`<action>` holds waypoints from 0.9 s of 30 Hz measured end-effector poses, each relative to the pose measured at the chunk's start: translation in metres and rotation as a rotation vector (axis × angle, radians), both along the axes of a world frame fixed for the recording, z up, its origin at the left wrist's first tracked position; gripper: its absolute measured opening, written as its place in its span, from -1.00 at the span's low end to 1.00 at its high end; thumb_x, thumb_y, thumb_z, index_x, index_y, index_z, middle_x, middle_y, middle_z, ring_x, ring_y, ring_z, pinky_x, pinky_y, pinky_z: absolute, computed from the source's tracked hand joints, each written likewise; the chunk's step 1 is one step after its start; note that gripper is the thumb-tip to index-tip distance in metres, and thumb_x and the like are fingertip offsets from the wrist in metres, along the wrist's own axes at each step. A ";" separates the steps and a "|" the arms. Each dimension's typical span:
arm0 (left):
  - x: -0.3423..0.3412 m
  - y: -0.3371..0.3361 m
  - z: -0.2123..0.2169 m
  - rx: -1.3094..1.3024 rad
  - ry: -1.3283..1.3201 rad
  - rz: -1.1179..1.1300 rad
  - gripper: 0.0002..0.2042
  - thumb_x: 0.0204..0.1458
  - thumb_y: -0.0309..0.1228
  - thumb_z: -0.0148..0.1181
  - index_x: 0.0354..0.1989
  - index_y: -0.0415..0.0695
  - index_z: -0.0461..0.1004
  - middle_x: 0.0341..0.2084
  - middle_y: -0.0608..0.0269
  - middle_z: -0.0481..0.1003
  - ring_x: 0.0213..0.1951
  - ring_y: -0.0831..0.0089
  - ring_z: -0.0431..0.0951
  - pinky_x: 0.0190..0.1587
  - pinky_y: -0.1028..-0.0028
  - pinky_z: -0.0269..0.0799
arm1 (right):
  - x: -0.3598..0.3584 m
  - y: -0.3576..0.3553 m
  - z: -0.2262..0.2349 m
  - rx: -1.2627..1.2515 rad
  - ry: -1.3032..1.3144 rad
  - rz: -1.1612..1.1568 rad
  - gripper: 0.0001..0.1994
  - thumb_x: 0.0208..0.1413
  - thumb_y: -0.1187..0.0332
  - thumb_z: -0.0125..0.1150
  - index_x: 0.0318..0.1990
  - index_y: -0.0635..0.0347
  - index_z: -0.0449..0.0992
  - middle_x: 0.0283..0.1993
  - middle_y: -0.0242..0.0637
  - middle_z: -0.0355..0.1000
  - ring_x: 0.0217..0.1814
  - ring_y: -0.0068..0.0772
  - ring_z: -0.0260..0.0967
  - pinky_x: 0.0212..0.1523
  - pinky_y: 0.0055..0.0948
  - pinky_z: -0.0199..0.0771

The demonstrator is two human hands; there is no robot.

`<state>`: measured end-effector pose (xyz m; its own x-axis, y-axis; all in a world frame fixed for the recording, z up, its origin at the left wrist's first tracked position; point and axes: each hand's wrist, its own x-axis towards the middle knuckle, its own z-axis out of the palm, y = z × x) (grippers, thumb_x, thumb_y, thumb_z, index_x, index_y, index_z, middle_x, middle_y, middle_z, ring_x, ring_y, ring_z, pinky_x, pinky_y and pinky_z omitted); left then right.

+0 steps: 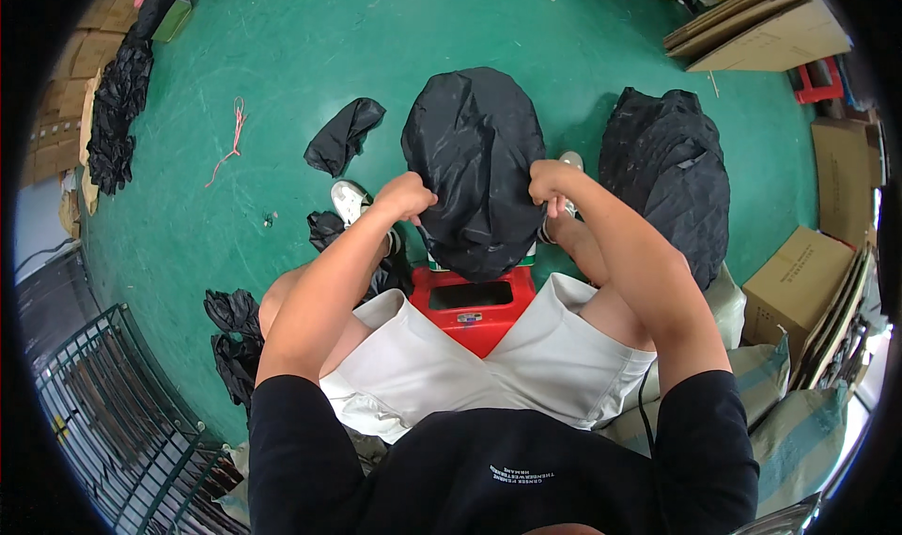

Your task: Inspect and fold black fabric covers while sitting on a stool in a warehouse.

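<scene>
A rounded black fabric cover with wrinkles lies spread between my knees, above a red plastic stool. My left hand pinches its left edge. On the opposite edge, my right hand has its fingers closed on the fabric. Slivers of something white and green show under the near rim; the rest of that is hidden by the fabric. A large heap of black fabric sits to the right of my right hand. Ahead of my left hand rests a small crumpled black cloth.
Pink string lies on the green floor. More black fabric is along the left by cardboard. Flattened cardboard leans at the far right, with a carton nearer. A dark green wire rack stands at lower left.
</scene>
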<state>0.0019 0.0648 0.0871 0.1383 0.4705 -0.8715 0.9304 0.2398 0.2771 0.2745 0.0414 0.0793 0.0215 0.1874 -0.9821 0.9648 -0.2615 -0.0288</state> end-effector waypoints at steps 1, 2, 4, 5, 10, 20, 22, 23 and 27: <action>0.000 -0.002 0.002 -0.023 0.037 -0.046 -0.66 -0.03 -0.26 0.18 -0.53 -0.39 0.54 -0.63 0.00 0.58 -0.55 0.26 0.63 -0.50 0.36 0.49 | -0.001 -0.002 0.001 -0.003 0.000 0.007 -0.81 0.07 0.36 0.15 -0.27 0.29 0.60 -0.38 -0.21 0.61 -0.47 -0.29 0.56 -0.43 -0.26 0.56; -0.002 -0.003 -0.002 -0.024 0.066 -0.078 -0.71 -0.04 -0.28 0.14 -0.51 -0.34 0.56 -0.59 0.05 0.60 -0.53 0.30 0.64 -0.48 0.38 0.50 | -0.001 -0.004 0.003 0.001 -0.018 0.037 -0.82 0.08 0.36 0.16 -0.27 0.27 0.60 -0.38 -0.22 0.62 -0.45 -0.30 0.56 -0.42 -0.27 0.57; -0.007 -0.006 -0.009 -0.045 0.074 -0.092 -0.71 -0.02 -0.27 0.14 -0.49 -0.32 0.57 -0.58 0.09 0.61 -0.53 0.33 0.64 -0.49 0.40 0.49 | 0.000 -0.005 0.003 -0.010 -0.062 0.087 -0.82 0.10 0.33 0.16 -0.26 0.21 0.62 -0.37 -0.26 0.62 -0.40 -0.32 0.57 -0.39 -0.28 0.58; -0.011 -0.008 -0.011 -0.064 0.084 -0.109 -0.71 0.00 -0.26 0.14 -0.47 -0.30 0.57 -0.57 0.12 0.62 -0.52 0.36 0.64 -0.50 0.43 0.48 | 0.001 -0.006 -0.001 -0.013 -0.061 0.091 -0.82 0.10 0.33 0.16 -0.26 0.21 0.62 -0.37 -0.26 0.62 -0.40 -0.32 0.57 -0.39 -0.28 0.58; -0.027 -0.014 -0.036 -0.199 0.089 -0.047 -0.68 0.09 -0.21 0.14 -0.41 -0.27 0.58 -0.53 0.20 0.64 -0.53 0.42 0.63 -0.55 0.47 0.43 | 0.011 -0.009 -0.036 -0.161 -0.079 0.132 -0.79 0.16 0.28 0.08 -0.24 0.12 0.63 -0.34 -0.37 0.63 -0.31 -0.36 0.58 -0.26 -0.18 0.57; -0.017 -0.026 -0.050 -0.161 0.118 -0.168 -0.76 -0.01 -0.24 0.22 -0.52 -0.19 0.58 -0.53 0.26 0.63 -0.53 0.44 0.62 -0.46 0.45 0.50 | 0.042 -0.026 -0.076 -0.147 0.027 0.070 -0.75 0.12 0.25 0.21 -0.31 0.29 0.62 -0.36 -0.17 0.61 -0.37 -0.23 0.59 -0.36 -0.27 0.62; -0.011 -0.027 -0.042 -0.174 0.140 -0.223 -0.77 -0.04 -0.25 0.22 -0.53 -0.17 0.58 -0.54 0.27 0.62 -0.54 0.44 0.62 -0.42 0.45 0.51 | 0.027 -0.022 -0.063 -0.152 -0.069 0.176 -0.83 -0.03 0.32 0.22 -0.33 0.16 0.66 -0.32 -0.31 0.62 -0.20 -0.29 0.59 -0.26 -0.18 0.53; -0.024 -0.031 -0.031 -0.180 0.180 -0.238 -0.79 -0.06 -0.25 0.22 -0.54 -0.14 0.59 -0.55 0.29 0.62 -0.55 0.43 0.61 -0.39 0.45 0.52 | -0.009 -0.005 -0.012 -0.026 -0.026 0.250 -0.81 -0.08 0.32 0.25 -0.33 0.20 0.65 -0.33 -0.27 0.61 -0.21 -0.25 0.59 -0.27 -0.19 0.55; 0.007 -0.037 0.012 0.329 0.220 -0.573 -0.81 -0.06 -0.33 0.20 -0.38 -0.17 0.64 -0.37 0.18 0.65 -0.28 0.27 0.67 -0.23 0.32 0.56 | -0.024 0.014 0.059 0.749 0.153 0.255 -0.69 -0.12 0.26 0.23 -0.27 0.33 0.60 -0.22 0.06 0.55 -0.10 0.04 0.54 -0.12 -0.11 0.56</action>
